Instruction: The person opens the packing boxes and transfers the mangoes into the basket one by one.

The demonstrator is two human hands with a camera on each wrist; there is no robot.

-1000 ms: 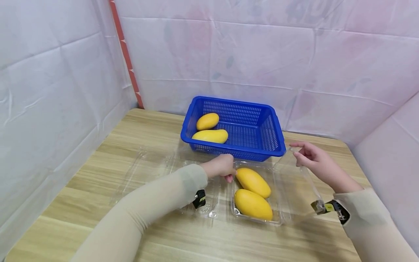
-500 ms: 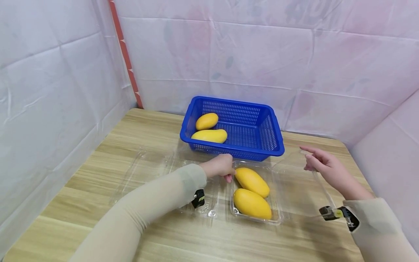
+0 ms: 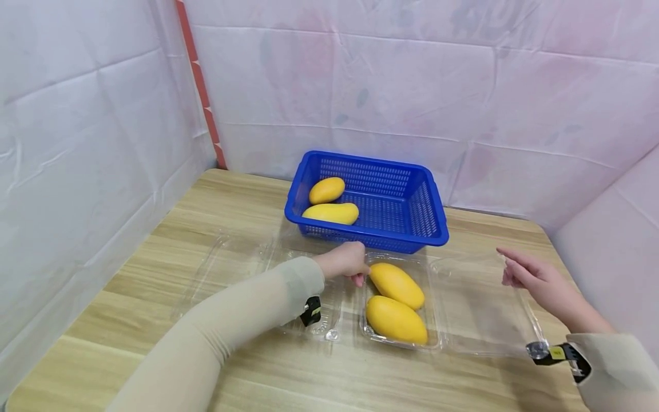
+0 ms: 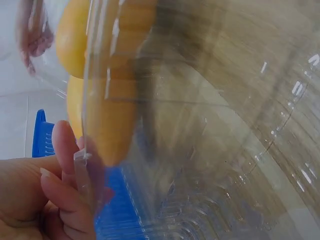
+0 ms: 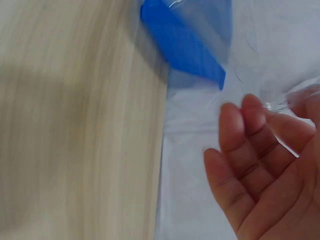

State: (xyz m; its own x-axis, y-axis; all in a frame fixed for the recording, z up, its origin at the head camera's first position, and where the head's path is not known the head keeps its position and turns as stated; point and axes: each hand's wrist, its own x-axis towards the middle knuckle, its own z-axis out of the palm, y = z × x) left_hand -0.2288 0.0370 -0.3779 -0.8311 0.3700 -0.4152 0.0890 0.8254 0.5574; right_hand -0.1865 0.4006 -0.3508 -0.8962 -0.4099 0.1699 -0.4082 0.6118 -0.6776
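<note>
Two yellow mangoes (image 3: 396,319) lie side by side in the base of a clear plastic clamshell box (image 3: 364,332). My left hand (image 3: 346,261) pinches the rim at the box's left side, thumb and fingers on the plastic in the left wrist view. The clear lid (image 3: 484,309) is folded out to the right. My right hand (image 3: 532,281) holds the lid's outer edge between thumb and index finger; in the right wrist view the other fingers (image 5: 232,130) are loosely bent. A second clear clamshell (image 3: 231,269) lies opened out on the left, partly hidden by my left forearm.
A blue plastic basket (image 3: 381,229) stands behind the boxes, with two more mangoes (image 3: 330,213) at its left end. The wooden table (image 3: 288,383) is bordered by pale cloth walls (image 3: 391,86) at the back and sides.
My right hand has moved right and toward me, and the lid has swung lower and farther out. My left hand and the mangoes have stayed in place.
</note>
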